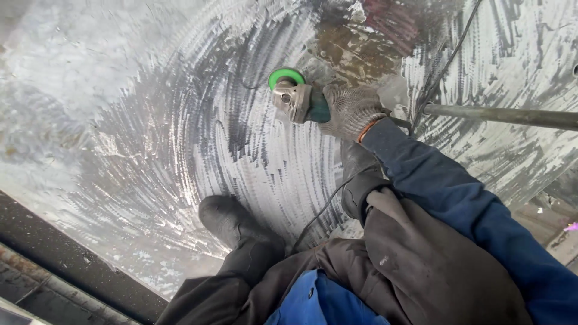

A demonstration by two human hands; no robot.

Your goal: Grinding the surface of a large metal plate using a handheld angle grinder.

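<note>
— Broad steel plate [150, 120] underfoot, scored all over with curved grinding marks, rust patch just beyond the angle grinder [293, 96].

— Grinder position?

— Near the middle of the plate, green disc guard [285, 74] facing away, silver gear head pressed to the metal. Just beyond both boots.

— Hands?

— Right hand [349, 111], in a grey knit glove, clenched round the grinder body. Left hand nowhere in view; impossible to tell its state.

— Anything else close to the grinder?

— Black power cable [322, 210] trailing back from the grinder, passing between the left boot [232, 222] and right boot [360, 180]. Grey pipe [500, 115] lying to the right of the grinder, thin wires [442, 66] hanging beside that pipe. Dark edge [78, 259] of the plate well behind the grinder, lower left.

— Risks from here?

— Probably a one-handed grip, so a snag on the plate could kick the grinder back toward the boots. Cable close to the feet: could get stepped on, tugged, or caught by the disc. Sleeve and loose jacket hem near the tool, also worth minding.
</note>
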